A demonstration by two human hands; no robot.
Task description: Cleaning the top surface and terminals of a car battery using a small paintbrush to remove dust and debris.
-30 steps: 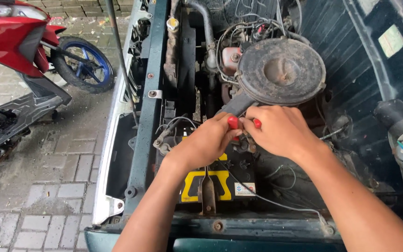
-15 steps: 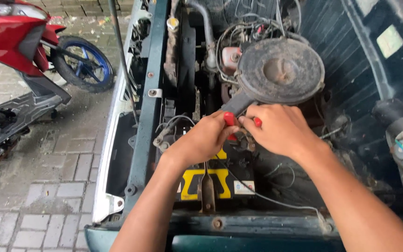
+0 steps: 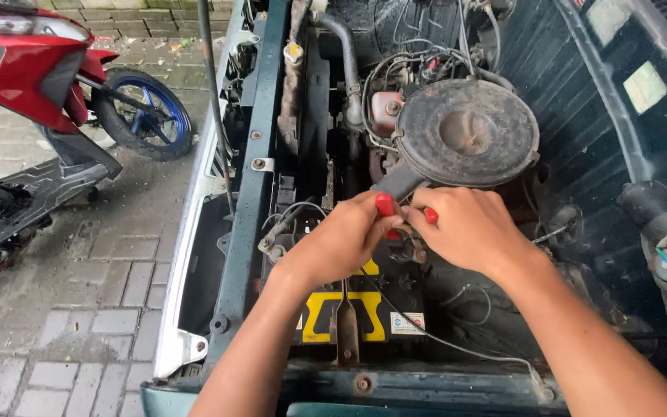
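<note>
Left hand [image 3: 345, 243] and right hand [image 3: 468, 232] grip red-handled pliers [image 3: 385, 205] above yellow-labelled battery [image 3: 364, 309]

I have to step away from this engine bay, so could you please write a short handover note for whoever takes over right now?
Left hand: closed on a red-handled tool.
Right hand: grips the tool's other red handle.
Both hands are over the battery, in front of the round air cleaner.
Done: the hood is up and the tool sits at the battery's far end.
Left: the hands hide the tool's working end, so progress cannot be judged.
</note>
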